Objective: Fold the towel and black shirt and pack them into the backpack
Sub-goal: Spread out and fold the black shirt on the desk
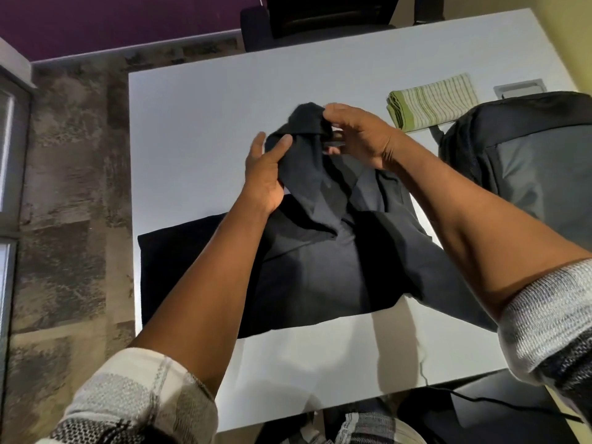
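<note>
Head view: both hands are working over the white worktop [198, 129]. The left hand [266, 174] is gripping a raised bunch of the black shirt [320, 267], thumb and fingers [283, 145] curling round the cloth. The right hand [362, 136] is pinching the top of the same bunch, fingers bent onto the fabric; some fingertips are hiding behind the cloth. The rest of the shirt is lying flat on the worktop below the hands, spreading toward the near-left edge, with one part draping under the right forearm.

The towel [432, 102], green and cream striped, is sitting already folded on the worktop, far right, well apart from the shirt and touching or just beside the backpack [525, 161]; cannot tell which. The backpack, black and grey, is lying on the right side of the worktop, partly cut by the frame edge. Cannot tell if it is zipped.

A metal plate [519, 89] is sitting in the worktop behind the backpack. A dark chair [288, 24] is standing at the far edge. A thin black cable [426, 370] is hanging off the near edge. Checked sleeves are showing pushed up on both forearms.
</note>
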Tool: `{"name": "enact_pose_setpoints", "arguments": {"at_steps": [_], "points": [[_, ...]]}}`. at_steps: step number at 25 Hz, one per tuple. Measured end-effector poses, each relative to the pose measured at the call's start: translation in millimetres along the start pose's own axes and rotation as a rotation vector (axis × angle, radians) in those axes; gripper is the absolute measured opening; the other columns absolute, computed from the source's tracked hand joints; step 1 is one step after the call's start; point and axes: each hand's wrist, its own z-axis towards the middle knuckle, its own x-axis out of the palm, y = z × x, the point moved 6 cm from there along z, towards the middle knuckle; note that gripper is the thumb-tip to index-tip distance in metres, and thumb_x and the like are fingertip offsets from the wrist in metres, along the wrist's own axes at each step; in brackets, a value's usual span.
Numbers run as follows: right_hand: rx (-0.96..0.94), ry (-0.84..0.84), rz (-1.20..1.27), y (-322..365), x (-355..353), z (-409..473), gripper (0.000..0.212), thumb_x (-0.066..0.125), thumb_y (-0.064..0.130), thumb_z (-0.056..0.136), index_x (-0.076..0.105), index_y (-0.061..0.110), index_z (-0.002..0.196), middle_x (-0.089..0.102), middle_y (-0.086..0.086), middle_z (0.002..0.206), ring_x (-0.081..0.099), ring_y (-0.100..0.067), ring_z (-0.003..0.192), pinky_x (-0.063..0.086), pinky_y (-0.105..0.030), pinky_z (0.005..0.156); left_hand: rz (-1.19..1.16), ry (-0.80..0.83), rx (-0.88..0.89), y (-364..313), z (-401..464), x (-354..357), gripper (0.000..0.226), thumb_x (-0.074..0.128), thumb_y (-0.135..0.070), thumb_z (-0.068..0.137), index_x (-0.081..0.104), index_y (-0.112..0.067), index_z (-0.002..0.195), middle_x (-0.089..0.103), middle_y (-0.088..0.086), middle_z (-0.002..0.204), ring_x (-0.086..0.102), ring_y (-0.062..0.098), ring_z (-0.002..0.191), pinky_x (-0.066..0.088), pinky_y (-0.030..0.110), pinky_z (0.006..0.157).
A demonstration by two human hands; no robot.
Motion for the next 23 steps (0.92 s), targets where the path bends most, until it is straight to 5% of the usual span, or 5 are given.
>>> {"name": "enact_pose_setpoints", "arguments": {"at_steps": [5,9,13,17,23], "points": [[-0.194,-0.479,-0.439,-45.5,17.9,-34.4,0.088,0.071,0.049,0.086,0.026,0.019,0.155,0.027,0.002,0.161,0.035,-0.014,0.143,0.035,-0.036,0.117,0.117,-0.233,0.448,-26.6,-32.8,-31.2,0.101,0.076,-0.010,0.079,0.017,-0.030,0.159,0.024,0.003,0.164,0.034,0.021,0.146,0.038,0.042,0.116],[-0.075,-0.229,-1.043,-133.5,57.6,-62.6,0.112,0.071,0.069,0.073,0.013,0.026,0.159,0.007,0.002,0.168,0.013,-0.022,0.153,0.018,-0.050,0.120,0.558,-0.312,0.722,-38.2,-98.1,-42.6,0.081,0.061,-0.008,0.092,0.019,-0.026,0.159,0.031,-0.007,0.160,0.042,0.001,0.138,0.035,0.021,0.114],[0.067,-0.250,-1.329,-161.4,54.3,-63.1,0.062,0.049,0.045,0.100,0.030,0.023,0.155,0.014,0.002,0.167,0.013,-0.030,0.153,0.013,-0.061,0.119,0.972,-0.388,0.648,-16.6,-121.5,-77.0,0.074,0.062,-0.019,0.094,0.025,-0.036,0.156,0.055,-0.010,0.119,0.050,-0.011,0.085,0.046,0.017,0.094],[0.001,-0.373,-1.499,-154.4,30.7,-71.8,0.039,0.040,0.020,0.103,0.049,0.021,0.141,0.032,-0.001,0.161,0.025,-0.038,0.147,0.018,-0.058,0.116,1.060,-0.575,0.432,0.3,-123.1,-150.2,0.068,0.061,-0.032,0.096,0.029,-0.033,0.156,0.057,0.008,0.137,0.048,0.022,0.129,0.035,0.039,0.113],[-0.232,-0.434,-1.638,-150.7,23.3,-116.7,0.028,0.058,0.004,0.085,0.066,0.015,0.110,0.064,-0.006,0.130,0.053,-0.037,0.101,0.043,-0.046,0.083,1.011,-0.633,0.327,17.4,-128.7,-225.6,0.051,0.054,-0.046,0.098,0.051,-0.027,0.145,0.053,0.015,0.142,0.044,0.032,0.137,0.033,0.047,0.117]]}}
